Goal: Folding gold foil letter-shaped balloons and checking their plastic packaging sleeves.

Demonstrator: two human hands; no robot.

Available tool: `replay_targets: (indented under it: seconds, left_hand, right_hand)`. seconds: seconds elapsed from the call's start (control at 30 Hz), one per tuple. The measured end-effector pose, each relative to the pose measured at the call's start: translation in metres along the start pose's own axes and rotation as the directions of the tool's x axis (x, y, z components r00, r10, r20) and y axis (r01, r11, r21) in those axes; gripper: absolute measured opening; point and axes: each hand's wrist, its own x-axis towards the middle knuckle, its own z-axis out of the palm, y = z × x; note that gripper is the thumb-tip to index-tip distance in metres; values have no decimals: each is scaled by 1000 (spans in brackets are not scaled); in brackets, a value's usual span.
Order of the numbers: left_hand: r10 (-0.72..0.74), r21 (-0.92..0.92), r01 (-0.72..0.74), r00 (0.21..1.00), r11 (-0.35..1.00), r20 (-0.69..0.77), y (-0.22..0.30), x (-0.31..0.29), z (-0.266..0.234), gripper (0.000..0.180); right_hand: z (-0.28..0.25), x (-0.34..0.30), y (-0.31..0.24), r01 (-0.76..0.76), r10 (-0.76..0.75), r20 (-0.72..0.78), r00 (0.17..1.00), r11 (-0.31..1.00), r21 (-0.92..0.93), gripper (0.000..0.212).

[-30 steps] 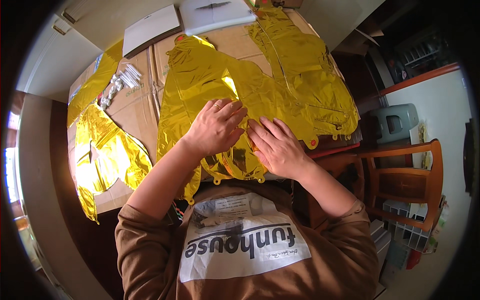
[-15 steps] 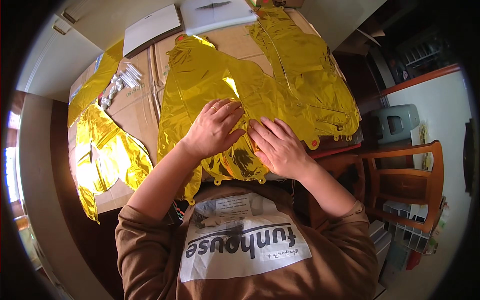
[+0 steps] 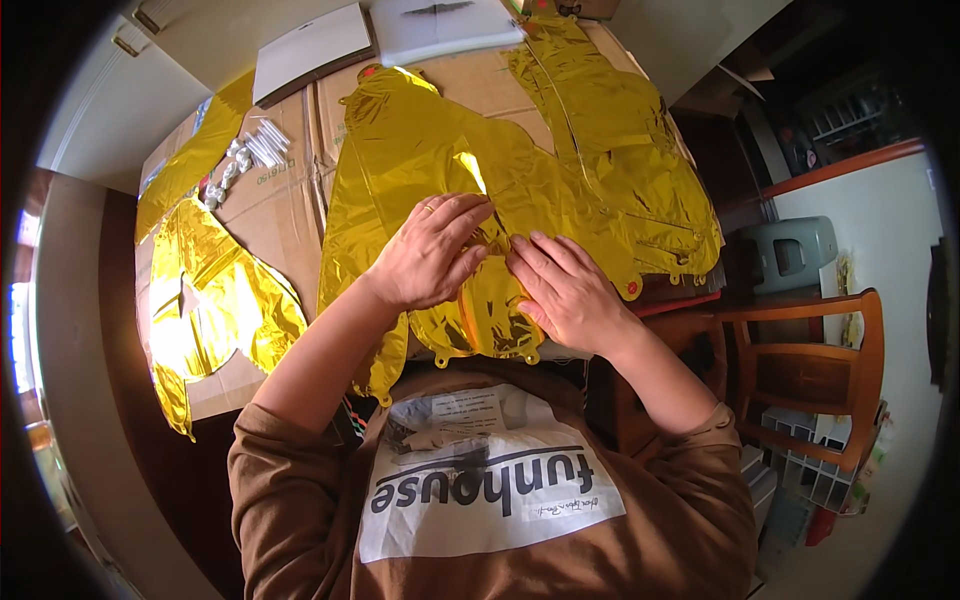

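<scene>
A flat, crinkled gold foil balloon (image 3: 400, 150) lies in front of me on a cardboard-covered table, its near edge with small tabs by my shirt. My left hand (image 3: 430, 250), a ring on one finger, rests palm down on the foil with fingers close together and thumb apart. Beside it, my right hand (image 3: 565, 285) lies on the same foil, fingers stretched out. A fold runs between the two hands and catches bright light. What lies under my palms is hidden. Another gold foil balloon (image 3: 620, 150) overlaps at the right.
More gold foil (image 3: 225, 310) lies at the left, glaring in the light. White sticks (image 3: 266, 143) and crumpled silvery pieces (image 3: 226, 180) sit on the cardboard (image 3: 275, 215). A white box (image 3: 312, 52) and a clear plastic sheet (image 3: 440, 30) are at the back. A wooden chair (image 3: 800, 375) stands at the right.
The whole view has shifted slightly. Both hands stay on the foil in nearly the same place, the right one a little farther from the left.
</scene>
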Motion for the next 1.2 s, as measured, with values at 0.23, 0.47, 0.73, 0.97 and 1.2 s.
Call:
replay_targets:
  seconds: [0.23, 0.47, 0.73, 0.97, 1.2]
  left_hand:
    - [9, 32, -9, 1000, 999, 2, -2, -2, 4, 41]
    - [-32, 62, 29, 998, 998, 46, 2, 0, 5, 44]
    - [-34, 98, 29, 998, 995, 56, 5, -1, 4, 49]
    - [-36, 94, 32, 998, 995, 47, 5, -1, 5, 53]
    - [-48, 119, 41, 997, 992, 53, 7, -1, 5, 57]
  right_hand:
    - [1, 1, 1, 11, -9, -38, 999, 1000, 29, 55]
    - [-1, 2, 1, 7, -7, -29, 1000, 1000, 27, 57]
    - [2, 2, -1, -11, 11, -3, 1000, 1000, 6, 58]
    - [1, 3, 0, 11, -12, -14, 1000, 1000, -14, 59]
    - [-2, 3, 1, -22, 22, 1, 1000, 1000, -15, 59]
